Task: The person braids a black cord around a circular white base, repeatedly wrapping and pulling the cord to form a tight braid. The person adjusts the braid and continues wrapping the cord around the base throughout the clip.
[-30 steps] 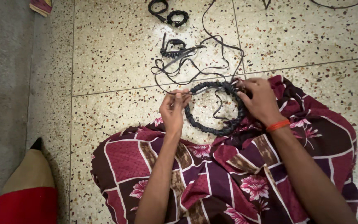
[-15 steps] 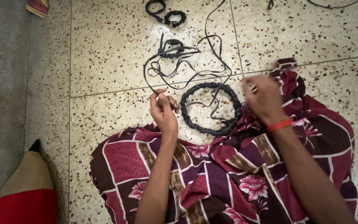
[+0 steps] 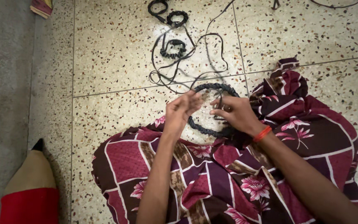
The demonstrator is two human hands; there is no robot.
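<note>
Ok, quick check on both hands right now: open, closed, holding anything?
Left hand: fingers pinched together at the black braided ring; what they grip cannot be told.
Right hand: fingers curled at the ring's inner edge; a firm hold cannot be told.

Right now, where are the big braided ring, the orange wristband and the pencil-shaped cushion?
big braided ring [image 3: 217, 86], head view, top arc.
orange wristband [image 3: 262, 134], head view, band's middle.
pencil-shaped cushion [image 3: 29, 205], head view, red body.
</note>
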